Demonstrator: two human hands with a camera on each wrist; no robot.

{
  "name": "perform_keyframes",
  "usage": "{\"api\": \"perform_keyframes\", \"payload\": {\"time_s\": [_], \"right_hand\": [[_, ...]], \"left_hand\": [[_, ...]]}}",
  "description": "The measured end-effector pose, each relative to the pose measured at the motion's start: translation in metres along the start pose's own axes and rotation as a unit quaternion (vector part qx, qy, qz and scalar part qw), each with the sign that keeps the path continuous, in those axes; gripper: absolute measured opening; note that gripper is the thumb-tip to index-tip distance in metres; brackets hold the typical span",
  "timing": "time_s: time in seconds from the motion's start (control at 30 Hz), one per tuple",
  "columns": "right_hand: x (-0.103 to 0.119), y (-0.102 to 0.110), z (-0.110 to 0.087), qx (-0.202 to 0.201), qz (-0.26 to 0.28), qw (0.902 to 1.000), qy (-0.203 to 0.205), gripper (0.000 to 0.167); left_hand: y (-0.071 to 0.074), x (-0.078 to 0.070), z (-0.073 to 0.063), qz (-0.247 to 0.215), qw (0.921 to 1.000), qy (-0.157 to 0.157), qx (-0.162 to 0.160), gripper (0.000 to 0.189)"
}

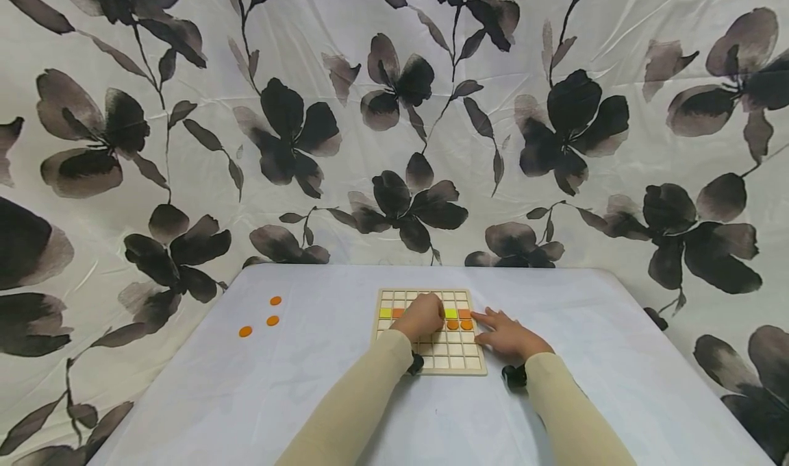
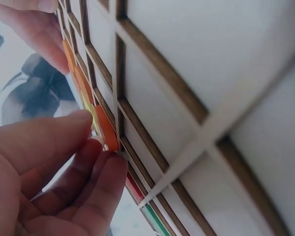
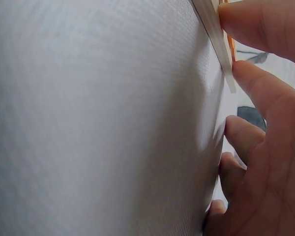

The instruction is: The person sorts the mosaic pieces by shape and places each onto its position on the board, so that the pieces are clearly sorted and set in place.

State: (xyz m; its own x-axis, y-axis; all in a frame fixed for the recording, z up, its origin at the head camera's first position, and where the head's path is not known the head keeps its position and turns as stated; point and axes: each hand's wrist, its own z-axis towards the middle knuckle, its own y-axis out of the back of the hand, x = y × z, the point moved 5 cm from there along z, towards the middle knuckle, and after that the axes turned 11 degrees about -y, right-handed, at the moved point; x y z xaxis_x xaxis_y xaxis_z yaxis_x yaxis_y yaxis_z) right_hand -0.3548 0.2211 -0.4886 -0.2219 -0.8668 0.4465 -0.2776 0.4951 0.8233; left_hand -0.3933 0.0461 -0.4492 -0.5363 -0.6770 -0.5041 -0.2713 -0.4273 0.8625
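Observation:
A wooden grid board point(image 1: 446, 368) lies on the table with a row of yellow and orange squares across it. Just below that row, two orange discs point(image 1: 466, 325) sit in cells at the right side. My left hand point(image 1: 422, 316) is over the board, left of these discs. Its thumb and fingertips pinch another orange disc point(image 2: 106, 129) at the grid, seen in the left wrist view. My right hand point(image 1: 510, 334) has its fingers spread. Its thumb and index finger touch the board's right edge point(image 3: 214, 29), while the other fingers rest by the tablecloth.
Three loose orange discs point(image 1: 272, 321) lie on the left part of the white-covered table point(image 1: 203, 390). Red and green pieces point(image 2: 155, 219) show in the grid in the left wrist view. A floral cloth point(image 1: 407, 151) hangs behind the table.

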Motion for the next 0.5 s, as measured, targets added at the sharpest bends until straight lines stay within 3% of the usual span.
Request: {"api": "perform_keyframes", "payload": {"time_s": [0.5], "right_hand": [[0.0020, 0.0018, -0.0035, 0.003, 0.004, 1.0000, 0.000, 0.063]], "left_hand": [[0.0024, 0.0030, -0.0049, 0.028, 0.9990, -0.031, 0.014, 0.013]]}}
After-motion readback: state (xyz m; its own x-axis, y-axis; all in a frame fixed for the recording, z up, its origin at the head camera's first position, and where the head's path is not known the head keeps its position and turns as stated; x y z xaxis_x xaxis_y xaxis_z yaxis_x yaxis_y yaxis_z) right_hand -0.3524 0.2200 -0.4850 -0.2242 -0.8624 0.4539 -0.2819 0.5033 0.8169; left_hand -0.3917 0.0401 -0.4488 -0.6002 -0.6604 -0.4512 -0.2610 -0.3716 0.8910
